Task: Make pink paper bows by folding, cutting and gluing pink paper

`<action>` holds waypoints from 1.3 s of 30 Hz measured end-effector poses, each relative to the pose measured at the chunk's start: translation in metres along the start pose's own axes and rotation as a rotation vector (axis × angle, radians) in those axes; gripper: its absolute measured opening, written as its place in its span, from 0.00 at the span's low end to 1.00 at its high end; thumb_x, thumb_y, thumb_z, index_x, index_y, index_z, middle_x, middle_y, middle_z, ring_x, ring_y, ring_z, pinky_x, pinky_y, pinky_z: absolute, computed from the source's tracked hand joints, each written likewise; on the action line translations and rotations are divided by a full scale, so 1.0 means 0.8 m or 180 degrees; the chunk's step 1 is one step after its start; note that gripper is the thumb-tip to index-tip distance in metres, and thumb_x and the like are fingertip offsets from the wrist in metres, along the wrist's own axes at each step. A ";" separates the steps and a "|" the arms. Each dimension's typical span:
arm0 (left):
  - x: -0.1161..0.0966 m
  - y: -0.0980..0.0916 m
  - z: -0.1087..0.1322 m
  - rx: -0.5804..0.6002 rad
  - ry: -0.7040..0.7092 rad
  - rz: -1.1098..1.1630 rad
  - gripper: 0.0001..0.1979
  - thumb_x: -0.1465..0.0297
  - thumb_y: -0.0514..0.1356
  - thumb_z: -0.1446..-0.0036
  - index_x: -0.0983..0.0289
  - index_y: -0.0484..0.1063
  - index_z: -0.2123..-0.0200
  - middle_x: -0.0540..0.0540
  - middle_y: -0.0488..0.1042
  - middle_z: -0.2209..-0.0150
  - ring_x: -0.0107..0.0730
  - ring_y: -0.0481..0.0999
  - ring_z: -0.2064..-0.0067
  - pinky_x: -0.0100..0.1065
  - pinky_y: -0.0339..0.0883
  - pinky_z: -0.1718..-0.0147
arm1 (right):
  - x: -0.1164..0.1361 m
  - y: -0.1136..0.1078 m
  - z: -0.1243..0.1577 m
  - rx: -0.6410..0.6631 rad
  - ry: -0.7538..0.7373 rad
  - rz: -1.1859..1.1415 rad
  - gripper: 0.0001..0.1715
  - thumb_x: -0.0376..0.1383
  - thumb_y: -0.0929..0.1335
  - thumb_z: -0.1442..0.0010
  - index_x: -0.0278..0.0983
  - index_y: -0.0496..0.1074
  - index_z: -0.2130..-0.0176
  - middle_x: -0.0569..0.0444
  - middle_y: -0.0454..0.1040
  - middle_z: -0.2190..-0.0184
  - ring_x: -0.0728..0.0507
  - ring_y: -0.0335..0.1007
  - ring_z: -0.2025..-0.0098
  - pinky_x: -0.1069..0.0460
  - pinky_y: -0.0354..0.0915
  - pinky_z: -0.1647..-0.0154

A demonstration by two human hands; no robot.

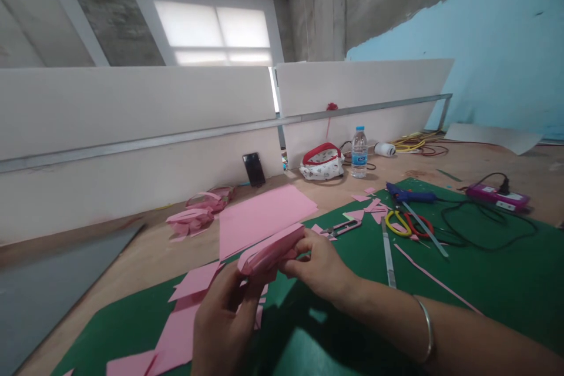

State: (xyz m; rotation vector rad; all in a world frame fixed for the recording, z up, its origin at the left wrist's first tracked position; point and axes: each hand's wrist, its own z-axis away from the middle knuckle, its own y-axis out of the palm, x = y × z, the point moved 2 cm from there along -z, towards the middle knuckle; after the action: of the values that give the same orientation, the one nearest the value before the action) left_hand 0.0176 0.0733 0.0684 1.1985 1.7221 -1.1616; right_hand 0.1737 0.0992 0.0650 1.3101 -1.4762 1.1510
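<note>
Left hand (222,320) closed round the left end of the folded pink piece (273,249), thumb and fingers on opposite sides. Piece is held in the air, tilted up to the right, above the mat's near middle. Probably thin paper or card: very light, floppy as a single sheet, somewhat stiffer where layered, not likely slippery, easy to crease or crush. Best hold: light pinch at each end, on the stacked layers, clear of the loose edges. Right hand (324,267) pinches the right end, thumb against fingers; contact under the fold hidden.

Surface, left to right: grey panel (66,288), brown tabletop (150,261), pink cutouts (176,329) overlapping on the green mat (493,267), looped pink pieces (194,220), large pink sheet (264,211), upright phone (254,168), pouch (324,170), snips (348,227) among scraps, water bottle (359,155), metal blade tool (388,254), glue gun (412,195), power strip (497,195) with plug in.

Room, left to right: white partition (132,103) behind the table, bright window (215,26) above it, bare concrete, blue wall (506,53).
</note>
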 end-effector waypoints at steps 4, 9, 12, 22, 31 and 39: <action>-0.001 0.000 0.001 -0.0029 0.0022 -0.0070 0.15 0.58 0.60 0.48 0.59 0.73 0.60 0.53 0.78 0.60 0.37 0.77 0.60 0.30 0.67 0.61 | -0.001 -0.001 0.000 -0.0060 -0.0039 0.0117 0.04 0.30 0.72 0.56 0.35 0.73 0.80 0.52 0.71 0.62 0.45 0.68 0.59 0.54 0.66 0.65; 0.001 0.001 0.001 0.0055 -0.0046 0.0092 0.16 0.58 0.61 0.49 0.60 0.73 0.59 0.53 0.78 0.61 0.38 0.77 0.59 0.31 0.67 0.59 | -0.003 -0.002 0.001 -0.0139 -0.0022 0.0232 0.06 0.31 0.72 0.56 0.35 0.71 0.80 0.52 0.71 0.63 0.45 0.69 0.59 0.54 0.66 0.63; 0.001 0.000 0.001 0.0027 -0.0083 -0.0021 0.17 0.57 0.60 0.49 0.60 0.73 0.59 0.52 0.78 0.62 0.36 0.77 0.61 0.29 0.67 0.61 | -0.004 -0.002 0.001 -0.0157 0.0027 0.0266 0.05 0.30 0.72 0.56 0.35 0.71 0.80 0.52 0.71 0.63 0.45 0.69 0.60 0.54 0.65 0.63; 0.000 0.000 0.001 0.0026 -0.0040 0.0078 0.14 0.59 0.62 0.50 0.59 0.73 0.63 0.50 0.77 0.69 0.37 0.77 0.64 0.31 0.68 0.63 | 0.009 -0.004 0.002 -0.0232 0.0169 0.0409 0.08 0.32 0.72 0.58 0.35 0.69 0.80 0.53 0.73 0.66 0.45 0.69 0.62 0.52 0.63 0.58; -0.001 -0.003 -0.001 0.0019 -0.0075 0.0087 0.14 0.59 0.63 0.53 0.59 0.74 0.63 0.51 0.79 0.67 0.39 0.78 0.64 0.32 0.69 0.64 | -0.008 0.000 -0.004 -0.0312 0.0765 -0.0206 0.37 0.37 0.76 0.64 0.33 0.64 0.54 0.48 0.72 0.57 0.42 0.67 0.54 0.49 0.64 0.56; -0.003 0.001 0.001 0.0077 -0.0095 0.0197 0.11 0.61 0.62 0.51 0.59 0.73 0.66 0.49 0.77 0.71 0.36 0.78 0.68 0.29 0.68 0.70 | -0.013 -0.005 -0.005 -0.0340 0.0524 0.0051 0.52 0.35 0.75 0.63 0.38 0.56 0.41 0.51 0.69 0.56 0.45 0.69 0.62 0.49 0.65 0.60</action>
State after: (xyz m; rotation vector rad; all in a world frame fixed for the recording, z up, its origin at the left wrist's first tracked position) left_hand 0.0188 0.0719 0.0699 1.2345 1.6418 -1.1604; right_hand 0.1788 0.1055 0.0565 1.1062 -1.4099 1.1457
